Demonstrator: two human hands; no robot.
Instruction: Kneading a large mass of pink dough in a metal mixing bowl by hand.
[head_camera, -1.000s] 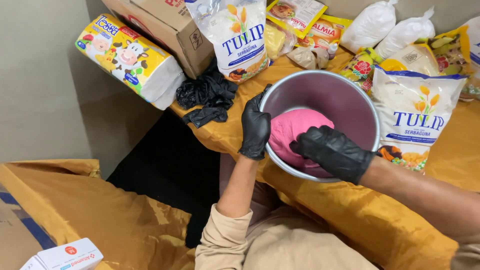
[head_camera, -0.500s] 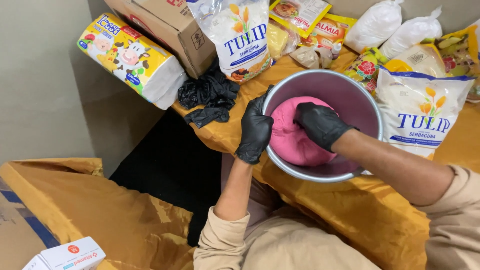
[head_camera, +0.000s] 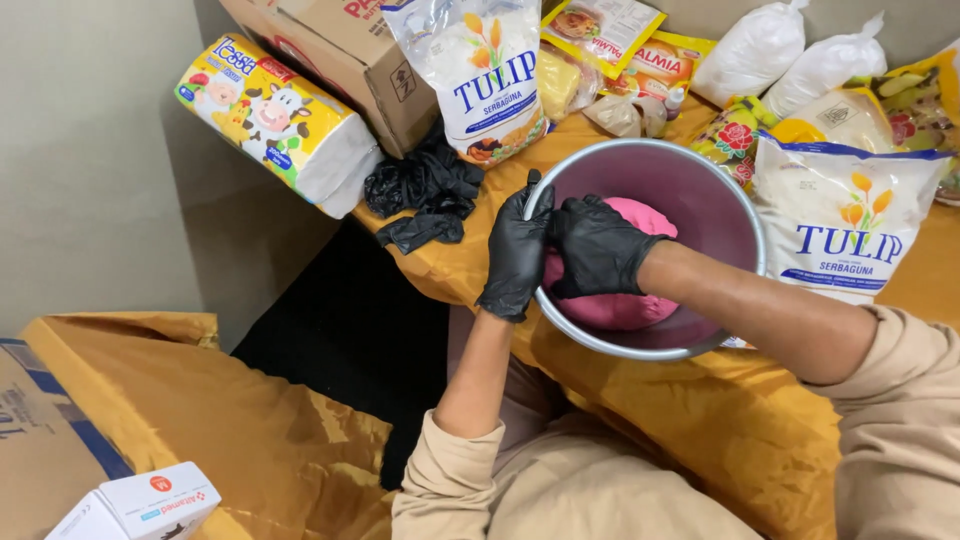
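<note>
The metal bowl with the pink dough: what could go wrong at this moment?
1. The metal bowl sits near the table edge, above the person's lap; the right hand pressing the pink dough might tip it, though the left hand grips the rim.
2. The flour bag leans right beside the bowl, so a jolt could topple it.

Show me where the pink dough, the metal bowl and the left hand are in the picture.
pink dough (head_camera: 620, 305): head view, on its lower surface below the right hand.
metal bowl (head_camera: 700, 190): head view, on the bare inner wall at the far side.
left hand (head_camera: 515, 255): head view, on the back of the black glove.
</note>
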